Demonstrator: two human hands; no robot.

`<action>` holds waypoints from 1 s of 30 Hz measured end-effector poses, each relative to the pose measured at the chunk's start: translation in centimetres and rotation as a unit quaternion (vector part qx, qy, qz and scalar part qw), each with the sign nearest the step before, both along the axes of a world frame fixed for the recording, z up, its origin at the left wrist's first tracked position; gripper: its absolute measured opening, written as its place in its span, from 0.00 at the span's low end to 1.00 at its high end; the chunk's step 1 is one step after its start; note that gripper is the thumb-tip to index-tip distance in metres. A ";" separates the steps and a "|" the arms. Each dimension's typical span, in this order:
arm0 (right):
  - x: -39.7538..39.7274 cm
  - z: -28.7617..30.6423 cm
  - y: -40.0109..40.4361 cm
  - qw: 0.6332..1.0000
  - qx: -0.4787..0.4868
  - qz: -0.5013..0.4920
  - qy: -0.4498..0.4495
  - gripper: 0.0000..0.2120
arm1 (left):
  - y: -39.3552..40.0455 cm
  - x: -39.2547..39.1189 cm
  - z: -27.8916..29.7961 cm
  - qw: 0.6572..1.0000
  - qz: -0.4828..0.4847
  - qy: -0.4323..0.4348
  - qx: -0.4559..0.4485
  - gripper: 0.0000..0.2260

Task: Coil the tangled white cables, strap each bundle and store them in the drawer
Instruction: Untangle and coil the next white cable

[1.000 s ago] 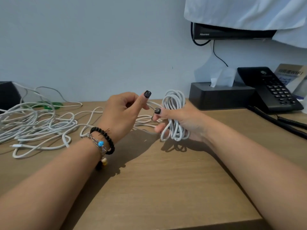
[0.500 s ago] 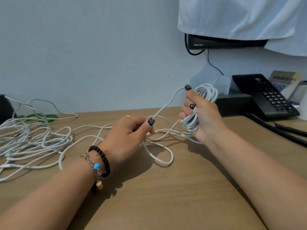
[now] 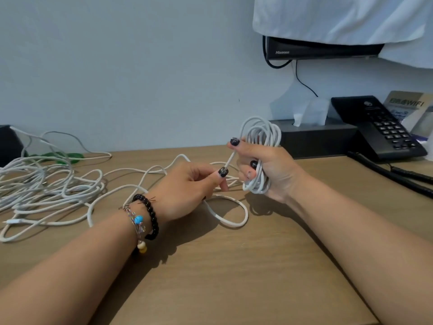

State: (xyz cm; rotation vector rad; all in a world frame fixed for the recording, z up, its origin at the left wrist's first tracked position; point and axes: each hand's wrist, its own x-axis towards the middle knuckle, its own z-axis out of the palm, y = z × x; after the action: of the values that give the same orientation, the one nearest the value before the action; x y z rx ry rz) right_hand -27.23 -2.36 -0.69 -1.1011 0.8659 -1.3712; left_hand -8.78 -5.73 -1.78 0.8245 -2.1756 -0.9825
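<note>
A: Nearest: bare wooden desk (image 3: 234,277), both forearms reaching in. Beaded bracelets (image 3: 145,219) on left wrist.

B: Left hand?

A: Left hand (image 3: 187,191) curled, thumb and fingertips pinching the loose cable (image 3: 225,216) just short of the coil. Slack loop lying on the desk right under that hand.

B: Right hand?

A: Right hand (image 3: 269,170) closed round the coil (image 3: 260,148), held upright above the desk, thumb pressing the incoming strand against the bundle.

B: Change over the last second?

A: Coil raised and pulled away half a second ago, strand drawn taut; now lowered again and close to the left hand, a fresh loop of slack dropped on the desk. Reads as one more turn being fed on. Winding of this first cable not finished.

B: Further back?

A: Tangled pile (image 3: 46,184) of white cables at far left, untouched, one plug end near the desk edge. Green strap-like thing (image 3: 65,157) behind it, too unclear to name. Tissue box (image 3: 316,139) and telephone (image 3: 379,127) at right by the wall. No drawer in view. Strapping and storing not begun
</note>
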 end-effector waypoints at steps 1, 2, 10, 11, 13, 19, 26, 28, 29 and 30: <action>0.0 -0.1 -0.1 1.000 0.014 -0.013 -0.023 0.23 | 0.0 -0.1 0.0 1.000 -0.005 0.007 0.009 0.16; 0.1 -0.2 -0.1 0.999 0.020 -0.019 -0.039 0.22 | 0.0 -0.1 0.0 1.000 -0.008 0.003 0.011 0.16; 0.8 -0.4 -0.8 0.992 0.013 -0.045 -0.116 0.10 | 0.4 -0.4 0.1 0.999 -0.007 -0.043 0.019 0.13; 0.8 -0.3 -0.8 0.992 0.013 -0.045 -0.118 0.10 | 0.4 -0.4 0.1 0.999 -0.008 -0.050 0.015 0.13; 0.7 -0.3 -0.7 0.992 0.023 -0.045 -0.112 0.09 | 0.2 -0.2 0.2 0.997 -0.006 -0.071 0.010 0.12; 0.0 -0.6 -1.0 0.993 0.027 -0.052 -0.107 0.09 | 0.1 -0.1 0.5 0.991 0.011 -0.132 -0.030 0.08; -0.5 0.0 -1.2 0.993 0.010 -0.043 -0.113 0.11 | -1.3 0.3 0.5 0.952 0.188 -0.098 -0.219 0.08; -0.8 0.3 -0.9 0.992 -0.008 -0.066 -0.108 0.13 | -1.6 0.8 0.6 0.944 0.214 -0.104 -0.228 0.07; -1.0 0.5 -0.8 0.990 -0.017 -0.079 -0.113 0.13 | -1.9 1.2 0.6 0.940 0.231 -0.102 -0.231 0.07; -1.4 0.6 -0.8 0.988 -0.024 -0.092 -0.120 0.13 | -2.2 1.6 0.7 0.934 0.254 -0.097 -0.234 0.08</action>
State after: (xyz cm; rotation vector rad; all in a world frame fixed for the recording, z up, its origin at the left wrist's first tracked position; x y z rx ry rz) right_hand -28.59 -3.12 -0.09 -0.8864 0.7751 -1.6478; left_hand -7.17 -7.94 -1.08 1.1895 -2.0617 -0.1210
